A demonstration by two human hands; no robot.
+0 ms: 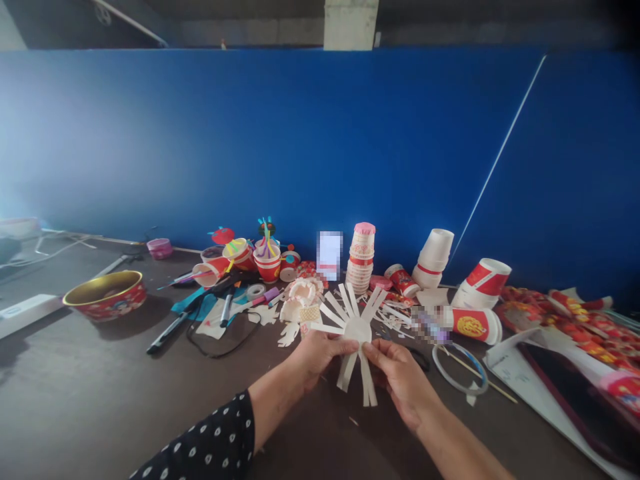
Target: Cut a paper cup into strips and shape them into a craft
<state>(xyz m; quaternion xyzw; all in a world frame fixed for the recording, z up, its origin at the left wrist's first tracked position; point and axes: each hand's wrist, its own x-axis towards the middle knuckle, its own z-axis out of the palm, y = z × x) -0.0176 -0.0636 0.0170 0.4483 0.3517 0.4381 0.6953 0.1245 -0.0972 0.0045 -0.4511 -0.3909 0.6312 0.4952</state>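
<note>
Between both hands is a cut paper cup (357, 328), its side slit into several white strips that fan out around a round base. My left hand (320, 353) pinches it at the lower left of the base, thumb on top. From the right, my right hand (393, 367) grips the lower edge, with thumb and fingers closed near the strips. Some strips point up and away, others hang down between the hands. Just beyond lie torn white paper scraps (300, 303) and thin cut strips (393, 319).
Stacked paper cups (360, 260) stand at the back, with more red and white cups (473, 325) to the right. A red and gold bowl (106, 297), a black pen (173, 333), a roll of tape (460, 369) and a dark tablet (575, 393) lie around.
</note>
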